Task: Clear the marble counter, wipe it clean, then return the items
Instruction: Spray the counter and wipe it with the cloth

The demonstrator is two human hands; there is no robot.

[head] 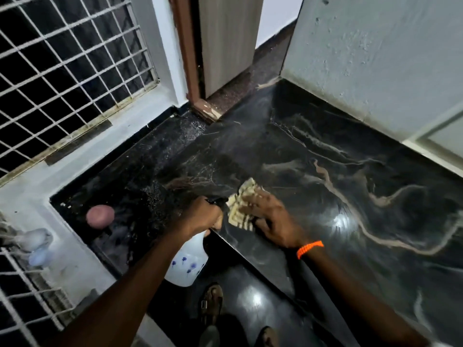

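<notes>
Marble counter (325, 151) glossy, veined. Right grip (270, 219) spread on ribbed cloth (240, 207); left grip (203, 214) clutches spray bottle (186, 264).

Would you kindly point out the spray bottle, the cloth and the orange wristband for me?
spray bottle (186, 264), head view, on its white flowered body.
cloth (240, 213), head view, on its exposed striped part.
orange wristband (310, 248), head view, on the middle of the band.

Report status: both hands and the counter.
Left hand grips spray bottle. Right hand presses cloth on marble counter. Pink round object off left, clear of cloth.
</notes>
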